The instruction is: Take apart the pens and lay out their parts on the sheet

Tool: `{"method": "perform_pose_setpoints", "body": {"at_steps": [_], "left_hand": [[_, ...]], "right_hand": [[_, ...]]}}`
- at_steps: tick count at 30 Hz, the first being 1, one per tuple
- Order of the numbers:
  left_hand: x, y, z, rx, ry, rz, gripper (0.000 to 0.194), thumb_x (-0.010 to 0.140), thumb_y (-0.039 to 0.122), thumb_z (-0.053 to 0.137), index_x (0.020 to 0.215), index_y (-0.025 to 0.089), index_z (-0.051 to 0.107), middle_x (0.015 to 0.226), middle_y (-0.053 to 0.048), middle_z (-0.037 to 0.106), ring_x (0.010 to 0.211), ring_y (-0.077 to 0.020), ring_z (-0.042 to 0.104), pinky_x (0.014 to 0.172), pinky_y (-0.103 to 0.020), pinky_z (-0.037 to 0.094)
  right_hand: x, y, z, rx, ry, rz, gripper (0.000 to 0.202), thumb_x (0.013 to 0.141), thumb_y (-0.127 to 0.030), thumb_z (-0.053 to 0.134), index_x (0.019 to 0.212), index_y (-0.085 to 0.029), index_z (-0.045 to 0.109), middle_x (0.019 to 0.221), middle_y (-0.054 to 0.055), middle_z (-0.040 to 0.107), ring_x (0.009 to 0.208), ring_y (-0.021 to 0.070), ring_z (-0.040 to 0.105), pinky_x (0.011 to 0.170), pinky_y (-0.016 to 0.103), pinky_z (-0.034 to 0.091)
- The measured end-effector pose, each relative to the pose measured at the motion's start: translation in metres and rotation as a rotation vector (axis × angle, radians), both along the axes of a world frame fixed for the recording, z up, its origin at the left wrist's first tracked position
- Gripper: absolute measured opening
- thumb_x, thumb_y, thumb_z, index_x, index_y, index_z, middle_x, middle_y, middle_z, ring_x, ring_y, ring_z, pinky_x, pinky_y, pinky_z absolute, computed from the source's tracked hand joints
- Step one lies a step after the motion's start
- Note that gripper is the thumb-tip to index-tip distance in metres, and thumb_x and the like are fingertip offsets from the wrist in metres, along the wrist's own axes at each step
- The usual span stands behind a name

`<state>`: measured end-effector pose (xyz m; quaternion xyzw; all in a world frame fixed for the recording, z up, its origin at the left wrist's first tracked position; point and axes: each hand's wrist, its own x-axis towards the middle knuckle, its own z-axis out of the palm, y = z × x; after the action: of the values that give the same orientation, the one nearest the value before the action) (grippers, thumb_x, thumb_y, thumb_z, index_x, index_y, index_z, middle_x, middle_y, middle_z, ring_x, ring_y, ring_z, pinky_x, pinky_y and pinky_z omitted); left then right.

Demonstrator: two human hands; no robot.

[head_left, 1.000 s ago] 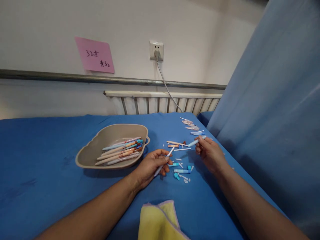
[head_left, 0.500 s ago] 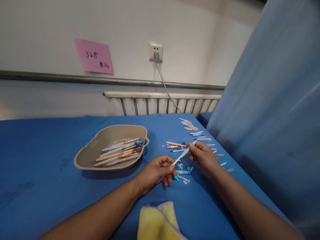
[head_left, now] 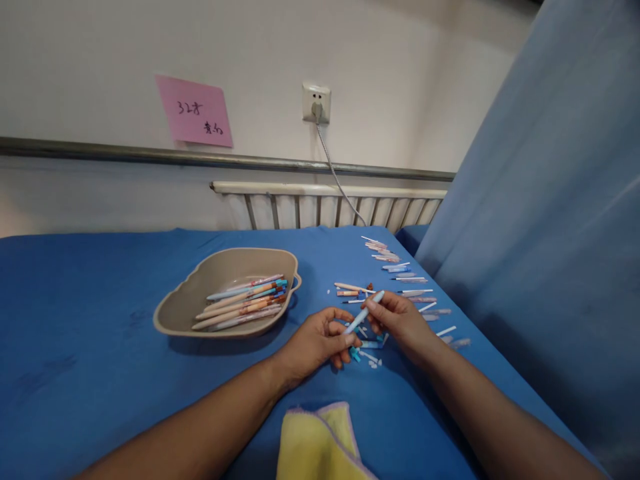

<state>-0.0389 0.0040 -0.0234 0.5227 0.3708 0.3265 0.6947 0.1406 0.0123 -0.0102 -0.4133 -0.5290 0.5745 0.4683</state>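
A light blue pen barrel [head_left: 371,311] slants between my two hands. My right hand [head_left: 400,320] is closed, with thumb and fingers pinching its upper part. The fingertips of my left hand [head_left: 320,339] are closed at its lower end, around the white pen refill, which is now hidden by the barrel and fingers. Just beneath my hands lie a blue pen piece [head_left: 371,345], teal clips [head_left: 355,354] and small white parts [head_left: 371,359]. Past my fingers rest a beige pen barrel [head_left: 350,287], an orange pen piece [head_left: 347,293] and a dark-tipped refill [head_left: 352,302].
A beige bin [head_left: 173,325] with several pens [head_left: 245,307] stands at left. Groups of pen parts [head_left: 383,252] run down the bed's right side. A yellow cloth [head_left: 307,443] lies in front on the blue sheet [head_left: 100,400]. A blue curtain [head_left: 540,233] hangs at right.
The barrel in my right hand has moved down and left toward my left fingers, covering the white refill that showed between my hands. The view has shifted slightly.
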Motion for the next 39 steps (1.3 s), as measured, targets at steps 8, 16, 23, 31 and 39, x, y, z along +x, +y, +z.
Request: {"method": "perform_pose_setpoints", "body": {"at_steps": [8, 16, 23, 31, 39], "left_hand": [[-0.0026, 0.0005, -0.0006, -0.02, -0.045, -0.031, 0.034, 0.068, 0.031, 0.071, 0.089, 0.014, 0.052, 0.077, -0.004, 0.067, 0.049, -0.0075, 0.055, 0.041, -0.016, 0.037], [-0.005, 0.0013, -0.0018, -0.042, -0.067, -0.079, 0.03, 0.071, 0.032, 0.069, 0.09, 0.013, 0.056, 0.083, -0.008, 0.068, 0.053, -0.0089, 0.057, 0.045, -0.018, 0.04], [-0.0054, 0.0002, -0.0006, -0.028, -0.064, -0.087, 0.029, 0.071, 0.032, 0.068, 0.088, 0.011, 0.057, 0.084, -0.009, 0.068, 0.05, -0.0076, 0.055, 0.042, -0.017, 0.038], [-0.0034, -0.0005, 0.0004, -0.019, -0.067, -0.066, 0.027, 0.072, 0.03, 0.068, 0.089, 0.012, 0.057, 0.083, -0.007, 0.067, 0.051, -0.0073, 0.055, 0.042, -0.016, 0.039], [-0.0048, 0.0009, -0.0023, -0.017, -0.087, -0.081, 0.026, 0.073, 0.029, 0.067, 0.089, 0.011, 0.056, 0.084, -0.007, 0.067, 0.05, -0.0067, 0.055, 0.041, -0.015, 0.039]], "right_hand": [[0.0034, 0.0, -0.0014, 0.023, -0.021, 0.042, 0.03, 0.07, -0.047, 0.065, 0.075, -0.017, 0.062, 0.057, -0.002, 0.053, 0.048, 0.009, 0.045, 0.047, 0.022, 0.036], [0.0053, 0.0009, -0.0032, 0.01, -0.008, 0.071, 0.029, 0.068, -0.045, 0.067, 0.076, -0.017, 0.064, 0.058, -0.002, 0.054, 0.05, 0.0095, 0.046, 0.049, 0.023, 0.036], [0.0061, -0.0008, -0.0011, 0.035, -0.002, 0.101, 0.026, 0.072, -0.042, 0.065, 0.078, -0.017, 0.063, 0.058, -0.003, 0.054, 0.051, 0.0096, 0.047, 0.051, 0.023, 0.037], [0.005, -0.0019, -0.0011, 0.066, -0.003, 0.082, 0.026, 0.073, -0.043, 0.065, 0.079, -0.018, 0.063, 0.059, -0.003, 0.054, 0.051, 0.0098, 0.048, 0.051, 0.023, 0.037], [0.0058, -0.0004, -0.0005, 0.089, -0.065, 0.096, 0.027, 0.074, -0.043, 0.064, 0.081, -0.017, 0.061, 0.059, -0.003, 0.053, 0.052, 0.0096, 0.048, 0.051, 0.023, 0.038]]}}
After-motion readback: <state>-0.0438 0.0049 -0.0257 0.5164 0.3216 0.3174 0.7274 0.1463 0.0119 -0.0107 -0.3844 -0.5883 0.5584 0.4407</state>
